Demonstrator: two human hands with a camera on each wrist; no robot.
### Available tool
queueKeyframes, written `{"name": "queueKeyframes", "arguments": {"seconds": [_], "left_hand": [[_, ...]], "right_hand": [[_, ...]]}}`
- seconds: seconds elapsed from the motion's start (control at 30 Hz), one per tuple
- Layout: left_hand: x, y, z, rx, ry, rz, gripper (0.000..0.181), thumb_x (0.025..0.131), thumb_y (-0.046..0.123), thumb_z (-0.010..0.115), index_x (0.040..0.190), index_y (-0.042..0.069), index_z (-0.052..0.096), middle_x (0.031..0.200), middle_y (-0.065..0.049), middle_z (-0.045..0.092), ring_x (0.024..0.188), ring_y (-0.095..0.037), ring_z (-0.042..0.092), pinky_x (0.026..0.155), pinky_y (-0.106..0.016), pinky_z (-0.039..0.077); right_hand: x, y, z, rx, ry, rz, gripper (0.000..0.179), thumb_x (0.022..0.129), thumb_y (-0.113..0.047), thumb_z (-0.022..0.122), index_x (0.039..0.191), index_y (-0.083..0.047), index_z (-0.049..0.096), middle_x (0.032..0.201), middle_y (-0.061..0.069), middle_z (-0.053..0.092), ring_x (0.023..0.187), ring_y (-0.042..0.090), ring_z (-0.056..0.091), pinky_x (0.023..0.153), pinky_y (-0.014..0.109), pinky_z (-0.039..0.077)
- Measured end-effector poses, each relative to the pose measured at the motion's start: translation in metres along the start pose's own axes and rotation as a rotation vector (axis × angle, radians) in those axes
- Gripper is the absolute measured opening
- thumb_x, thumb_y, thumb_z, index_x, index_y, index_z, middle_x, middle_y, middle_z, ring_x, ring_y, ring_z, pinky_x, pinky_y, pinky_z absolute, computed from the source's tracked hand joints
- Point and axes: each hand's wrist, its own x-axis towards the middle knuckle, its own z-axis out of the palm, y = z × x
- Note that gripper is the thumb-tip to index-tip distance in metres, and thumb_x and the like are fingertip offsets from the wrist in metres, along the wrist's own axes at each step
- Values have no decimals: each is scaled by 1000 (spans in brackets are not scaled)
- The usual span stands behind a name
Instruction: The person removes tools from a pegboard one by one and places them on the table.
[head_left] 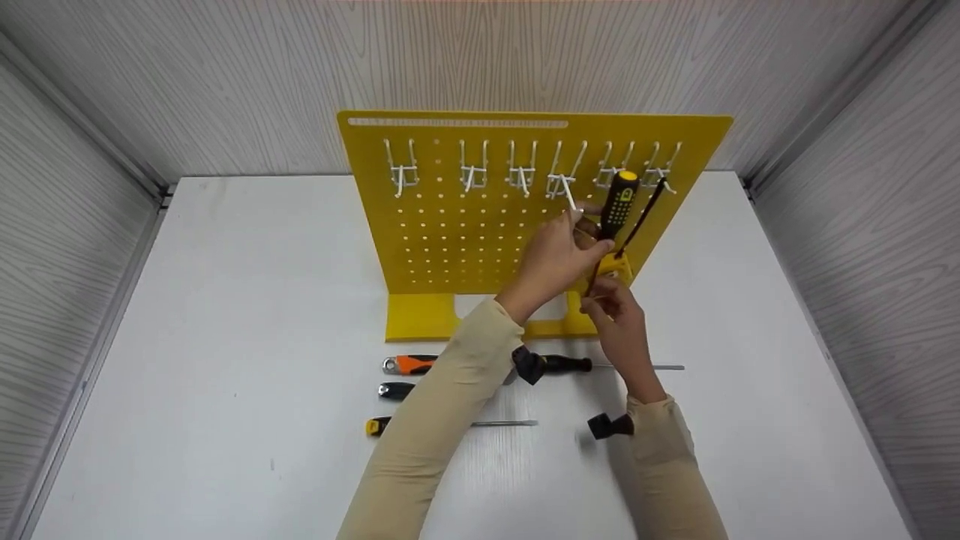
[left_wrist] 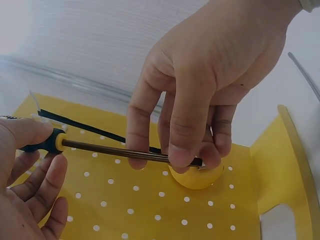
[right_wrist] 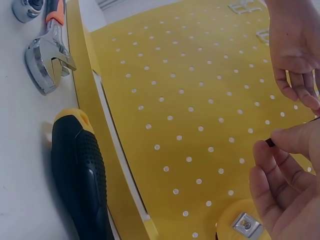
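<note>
My left hand point(head_left: 555, 259) grips a black and yellow screwdriver point(head_left: 620, 202) low on its handle, in front of the yellow pegboard point(head_left: 450, 232). The handle points up, the shaft slants down. My right hand point(head_left: 619, 315) pinches the shaft near its lower end. In the left wrist view the dark tip point(left_wrist: 196, 162) sticks out just past the right thumb. Behind the hands hangs a black strap point(head_left: 645, 214) from the rightmost hook, with a yellow tape measure point(right_wrist: 247, 225) at its lower end.
White hooks point(head_left: 472, 176) line the pegboard's upper part. In front of its base lie an orange-handled adjustable wrench point(head_left: 412, 365), a black-handled tool point(head_left: 395, 390), a yellow-ended screwdriver point(head_left: 502, 423) and a black screwdriver point(head_left: 566, 364), partly hidden by my left arm.
</note>
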Motion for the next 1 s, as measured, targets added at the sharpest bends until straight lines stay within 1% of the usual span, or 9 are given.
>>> {"name": "queueKeyframes", "arguments": {"seconds": [0.03, 0.1, 0.27, 0.4, 0.53, 0.7, 0.9, 1.0], "left_hand": [[-1, 0, 0, -8, -1, 5, 45, 90, 24, 68, 132, 16, 54, 107, -3, 67, 87, -9, 61, 73, -17, 49], [-2, 0, 1, -19, -3, 20, 45, 90, 24, 68, 132, 15, 54, 106, -3, 67, 87, -9, 62, 74, -16, 49], [-6, -1, 1, -46, -10, 52, 44, 90, 22, 68, 131, 13, 55, 104, -4, 67, 87, -9, 62, 76, -16, 50], [-10, 0, 1, -54, -18, 66, 43, 91, 21, 68, 130, 12, 53, 105, -4, 67, 87, -10, 62, 76, -16, 50], [-14, 0, 2, -47, -23, 91, 44, 90, 21, 68, 130, 13, 53, 108, -4, 67, 89, -10, 61, 77, -16, 50], [-20, -1, 2, -53, -24, 127, 42, 90, 22, 68, 128, 13, 55, 107, -4, 68, 88, -10, 61, 75, -16, 50], [-27, -1, 2, -60, -39, 203, 40, 89, 21, 69, 126, 11, 56, 106, -5, 69, 86, -10, 62, 75, -16, 50], [-30, 0, 3, -56, -37, 236, 39, 89, 20, 69, 124, 9, 57, 106, -6, 69, 86, -10, 62, 76, -17, 50]], "right_hand": [[-1, 0, -1, 8, 2, -4, 24, 94, -5, 60, 117, 1, 56, 100, 6, 59, 81, 12, 60, 76, 19, 52], [-4, -8, -2, 24, -2, 6, 23, 94, -4, 59, 116, 1, 57, 102, 11, 59, 81, 11, 60, 76, 20, 52], [-11, -27, -4, 38, -3, 51, 22, 94, 0, 57, 115, 1, 59, 103, 15, 60, 81, 8, 60, 77, 19, 51], [-14, -27, -5, 48, 11, 38, 19, 93, 2, 58, 112, 4, 59, 98, 6, 59, 81, 7, 60, 78, 18, 51], [-18, -28, -6, 39, 17, 32, 18, 93, 3, 58, 111, 4, 58, 97, 4, 59, 81, 7, 59, 77, 17, 51], [-23, -26, -9, 37, 11, 8, 18, 93, 3, 56, 111, 6, 57, 97, 6, 59, 83, 6, 59, 78, 16, 51], [-25, -7, -11, 53, 15, -41, 17, 92, 2, 59, 109, 6, 58, 96, 2, 58, 84, 7, 59, 78, 16, 50], [-27, -1, -12, 60, 18, -69, 17, 92, 0, 61, 107, 6, 58, 96, 5, 58, 85, 8, 58, 78, 16, 49]]}}
